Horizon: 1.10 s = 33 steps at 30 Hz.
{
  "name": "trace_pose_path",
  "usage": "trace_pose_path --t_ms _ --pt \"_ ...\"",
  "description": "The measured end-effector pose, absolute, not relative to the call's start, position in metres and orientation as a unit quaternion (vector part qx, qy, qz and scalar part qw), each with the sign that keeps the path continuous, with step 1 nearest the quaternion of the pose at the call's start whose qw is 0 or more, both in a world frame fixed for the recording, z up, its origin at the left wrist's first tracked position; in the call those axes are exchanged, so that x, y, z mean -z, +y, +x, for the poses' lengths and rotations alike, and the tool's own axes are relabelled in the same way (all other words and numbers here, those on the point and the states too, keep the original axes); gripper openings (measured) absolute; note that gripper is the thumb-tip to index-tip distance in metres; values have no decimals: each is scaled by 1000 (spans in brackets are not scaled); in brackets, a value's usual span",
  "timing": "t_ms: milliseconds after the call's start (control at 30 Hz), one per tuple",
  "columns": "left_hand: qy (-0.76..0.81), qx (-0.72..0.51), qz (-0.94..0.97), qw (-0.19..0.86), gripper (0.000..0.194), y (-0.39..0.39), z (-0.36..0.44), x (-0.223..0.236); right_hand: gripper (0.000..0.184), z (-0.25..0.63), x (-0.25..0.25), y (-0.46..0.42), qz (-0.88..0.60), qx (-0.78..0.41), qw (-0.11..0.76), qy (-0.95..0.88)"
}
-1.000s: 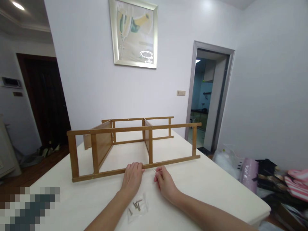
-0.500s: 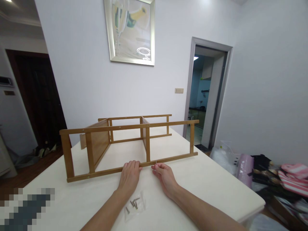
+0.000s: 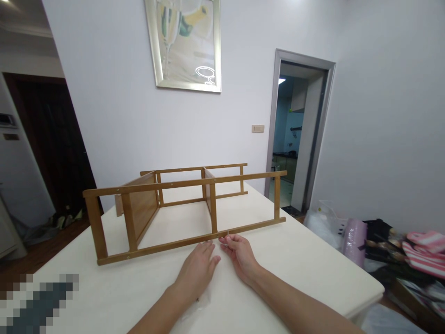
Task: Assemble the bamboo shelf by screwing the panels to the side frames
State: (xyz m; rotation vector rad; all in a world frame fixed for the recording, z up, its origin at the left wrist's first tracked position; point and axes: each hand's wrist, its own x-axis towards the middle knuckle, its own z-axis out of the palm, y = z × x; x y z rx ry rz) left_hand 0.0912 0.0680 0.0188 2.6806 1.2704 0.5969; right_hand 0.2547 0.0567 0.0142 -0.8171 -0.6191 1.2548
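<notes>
A brown wooden shelf frame lies on its side on the white table, with two panels set across between its ladder-like sides. My right hand is closed at the near lower rail, by the foot of the middle crosspiece. Between its fingertips is a thin metal piece that looks like a hex key, mostly hidden by the fingers. Just left of it, my left hand has its fingers stretched out and thumb apart, close to the same rail. A clear plastic bag lies partly under my left forearm, its screws largely hidden.
Beyond the table stands a white wall with a framed picture and a doorway. A wrapped purple roll and piled belongings lie on the floor at the right. A blurred-out dark patch covers the table's left front corner.
My left hand has let go of the lower rail and drawn back toward me, covering most of the screw bag. My right hand has brought the hex key up against the rail.
</notes>
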Motion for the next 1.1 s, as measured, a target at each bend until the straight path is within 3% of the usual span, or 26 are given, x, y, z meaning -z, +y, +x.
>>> trace_pose_path --t_ms 133,233,400,567,767,900,1100 --pt "418 -142 886 142 74 67 93 -12 29 255 -13 57 -364 -560 690 -277" --pt "441 -188 857 190 80 75 89 -7 30 255 -13 57 -370 -558 687 -283" --pt "422 -354 781 293 65 96 81 2 28 254 -14 57 -378 -557 679 -292" --pt "464 -388 700 379 43 106 85 1 30 254 -18 56 -381 -549 680 -301" --pt "379 -497 422 657 2 101 98 -9 32 254 -19 55 -371 -553 679 -308" --pt "324 -529 288 730 18 103 97 -13 33 255 -19 55 -373 -552 679 -309" --pt "314 -518 263 751 23 109 91 -12 35 251 -20 53 -399 -521 672 -344"
